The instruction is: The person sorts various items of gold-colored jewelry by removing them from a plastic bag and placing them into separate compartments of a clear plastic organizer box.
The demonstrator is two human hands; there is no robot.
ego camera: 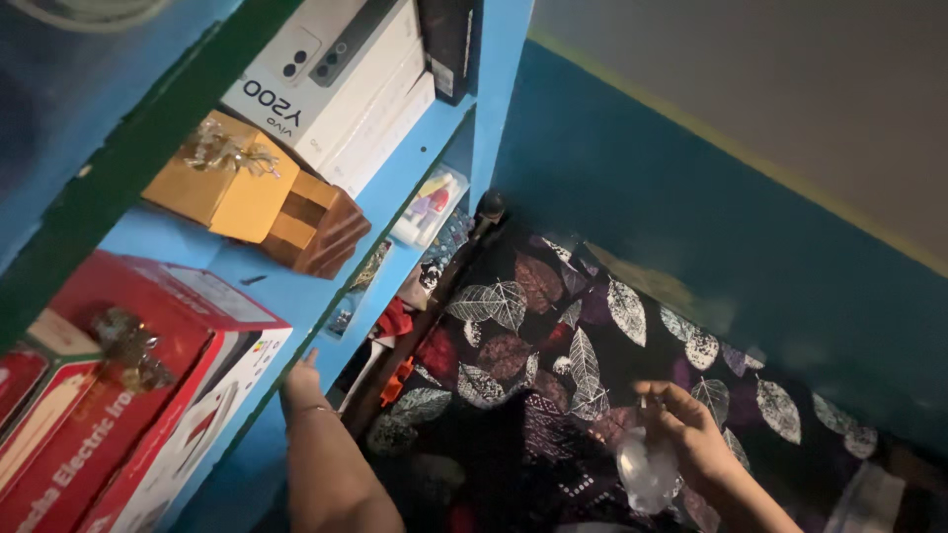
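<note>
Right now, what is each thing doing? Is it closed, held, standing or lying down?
Left hand: reaching up, fingertips on the blue shelf edge, holding nothing.
Right hand: gripping a clear bottle, fingers at its top.
Red box: closed, on the shelf, tilted in this view.
Gold box: closed, bow on top.
White boxes: closed, stacked.
Wooden box: beside the gold box, touching it.
Leaf cloth: spread out, rumpled.

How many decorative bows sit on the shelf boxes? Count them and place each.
2. One gold bow tops the orange box on the upper shelf; another bow sits on the red box below. Others may be hidden.
</note>
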